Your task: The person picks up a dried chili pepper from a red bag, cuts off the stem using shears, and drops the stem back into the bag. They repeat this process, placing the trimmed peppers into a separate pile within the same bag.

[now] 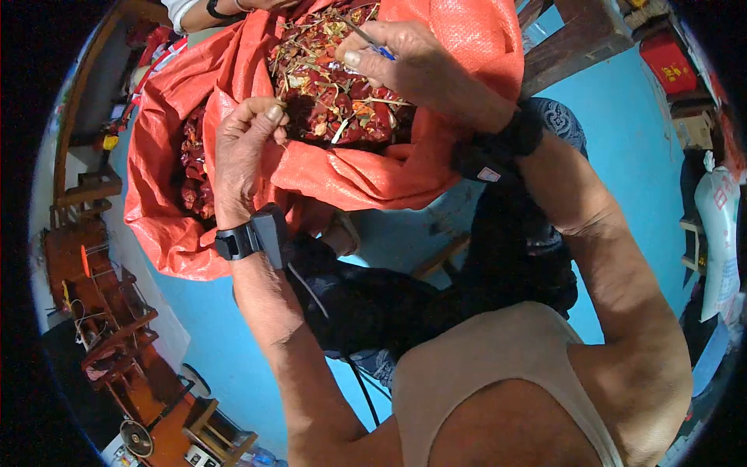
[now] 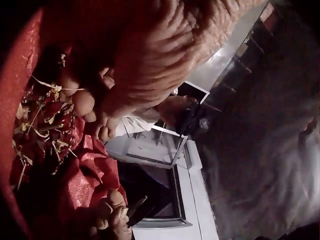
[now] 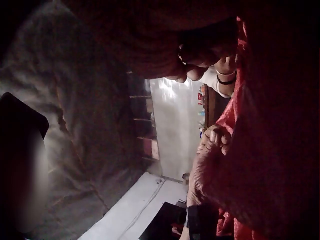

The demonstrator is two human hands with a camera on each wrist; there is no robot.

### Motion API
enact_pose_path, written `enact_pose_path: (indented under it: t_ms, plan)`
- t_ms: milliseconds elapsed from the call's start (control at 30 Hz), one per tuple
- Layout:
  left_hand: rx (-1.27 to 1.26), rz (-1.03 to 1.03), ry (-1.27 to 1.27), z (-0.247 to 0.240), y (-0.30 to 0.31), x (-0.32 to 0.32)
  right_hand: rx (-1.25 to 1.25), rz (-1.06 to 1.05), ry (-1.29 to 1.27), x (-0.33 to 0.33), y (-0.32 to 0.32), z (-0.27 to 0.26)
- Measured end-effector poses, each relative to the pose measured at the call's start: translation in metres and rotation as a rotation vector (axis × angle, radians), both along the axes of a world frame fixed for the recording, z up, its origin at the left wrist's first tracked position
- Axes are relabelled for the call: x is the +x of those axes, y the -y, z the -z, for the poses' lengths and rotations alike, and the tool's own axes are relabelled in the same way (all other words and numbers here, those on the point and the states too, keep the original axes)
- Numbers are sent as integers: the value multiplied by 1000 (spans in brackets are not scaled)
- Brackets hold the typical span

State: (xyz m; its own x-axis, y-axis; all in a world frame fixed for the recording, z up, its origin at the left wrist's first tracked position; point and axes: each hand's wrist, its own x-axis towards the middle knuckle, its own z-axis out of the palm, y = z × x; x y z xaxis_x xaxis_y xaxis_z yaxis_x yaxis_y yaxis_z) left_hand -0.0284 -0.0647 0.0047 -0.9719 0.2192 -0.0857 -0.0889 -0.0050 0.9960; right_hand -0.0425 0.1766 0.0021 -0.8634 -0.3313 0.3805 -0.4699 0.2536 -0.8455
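Observation:
Dried red chilies [image 1: 377, 117], mixed with pale stems and bits, fill an open orange-red woven sack [image 1: 358, 179] in front of the person. Over its left edge, my left hand [image 1: 241, 148] pinches a small brownish bit between thumb and forefinger, too small to identify. On the far right side of the chilies, my right hand [image 1: 412, 62] grips scissors [image 1: 381, 51] with blue on the handle and a metal blade pointing up-left. The left wrist view shows the pointed blade [image 2: 138, 204] beyond the left hand. The right wrist view is dark, and the right hand's grip is mostly hidden there.
A second opening of red sacking at the left holds more chilies [image 1: 194, 167]. Another person's arm [image 1: 226, 9] reaches in at the top. A wooden stool or bench [image 1: 580, 47] stands at upper right, and a white filled bag [image 1: 717, 233] at far right. The floor [image 1: 622, 140] is blue.

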Motion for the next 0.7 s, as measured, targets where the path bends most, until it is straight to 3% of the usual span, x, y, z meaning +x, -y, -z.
enact_pose_path:
  t_ms: [100,167,200,267,300,400,433,533,700]
  plan:
    - [-97,40,-17,5,-8,4,58,22,-197,2,-1,1]
    - [-242,67,-112,9,-7,-3,32,26,37,3,0,-3]
    - [-245,66,-112,14,-5,-6,29,26,36,3,1,-2]
    - [-724,32,-351,22,-2,-10,-28,11,-54,2,2,0]
    - [-786,9,-451,27,-3,-11,-31,11,-54,3,2,-1]
    - [-952,18,-537,28,-12,-10,-106,54,-71,8,1,-7]
    - [-942,28,-457,25,-16,-9,-70,26,-2,9,-2,-10]
    - [-969,-19,-615,35,-17,-12,-67,-7,49,7,-3,-6]
    - [-1175,6,-592,41,-14,-17,-60,2,92,8,-7,-12]
